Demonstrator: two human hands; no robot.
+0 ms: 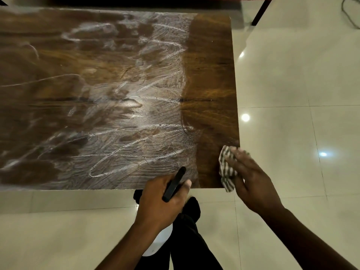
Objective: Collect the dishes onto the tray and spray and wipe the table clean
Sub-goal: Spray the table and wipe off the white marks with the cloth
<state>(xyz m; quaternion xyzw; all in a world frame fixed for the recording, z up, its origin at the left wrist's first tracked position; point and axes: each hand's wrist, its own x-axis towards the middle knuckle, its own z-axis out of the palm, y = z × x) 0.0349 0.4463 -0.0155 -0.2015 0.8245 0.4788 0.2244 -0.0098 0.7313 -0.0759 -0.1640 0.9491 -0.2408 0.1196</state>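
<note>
A dark wooden table (pixel 212 75) fills the upper left, smeared with whitish wet streaks across most of its top; a strip along its right edge looks dry. My right hand (pixel 251 182) presses a striped grey-and-white cloth (pixel 227 168) flat onto the table's near right corner, fingers straight. My left hand (pixel 163 201) grips a spray bottle by its black nozzle head (pixel 174 184) at the table's front edge; the white bottle body (pixel 157 244) hangs below my wrist. No dishes or tray are in view.
Glossy cream floor tiles (pixel 292 94) surround the table on the right and in front. My dark-trousered legs (pixel 189 230) stand close to the front edge. A dark furniture leg (pixel 260 11) stands at the top right, with a cable (pixel 348 14) on the floor.
</note>
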